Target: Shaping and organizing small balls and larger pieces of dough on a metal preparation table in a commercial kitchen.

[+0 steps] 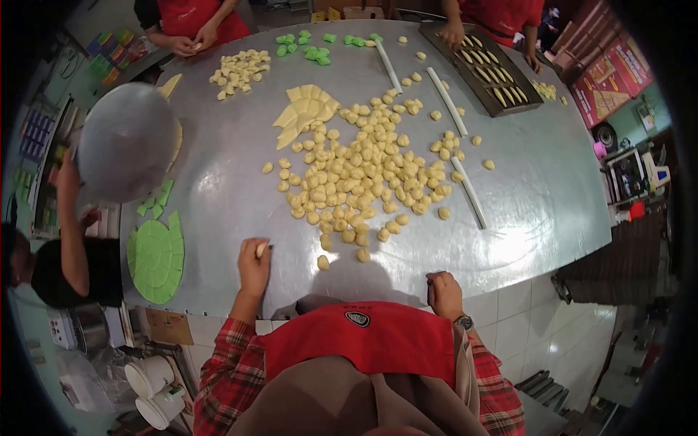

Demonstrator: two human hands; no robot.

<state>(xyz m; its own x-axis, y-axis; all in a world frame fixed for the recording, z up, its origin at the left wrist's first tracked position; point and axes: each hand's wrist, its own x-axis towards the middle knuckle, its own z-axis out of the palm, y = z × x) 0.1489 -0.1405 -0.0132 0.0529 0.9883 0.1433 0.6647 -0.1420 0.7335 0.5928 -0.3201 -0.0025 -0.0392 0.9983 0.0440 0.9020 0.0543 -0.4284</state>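
My left hand [254, 268] rests curled at the near edge of the metal table [218, 218]. A small pale spot shows at its fingers, but I cannot make out what it holds, if anything. Further right, my right hand [444, 292] is also closed over the table edge, its palm hidden. Beyond both hands spreads a large heap of yellow dough balls [363, 160]. One loose dough ball [323, 262] lies to the right of my left hand. Behind the heap is a flat, cut sheet of yellow dough [307, 109].
White rods [470, 192] lie right of the heap. A dark tray [494, 80] holds rows of shaped dough. Green dough [156, 258] lies at left, where a person's arm [70, 218] holds a large round metal sheet [125, 142]. Two people in red aprons [200, 18] stand across the table.
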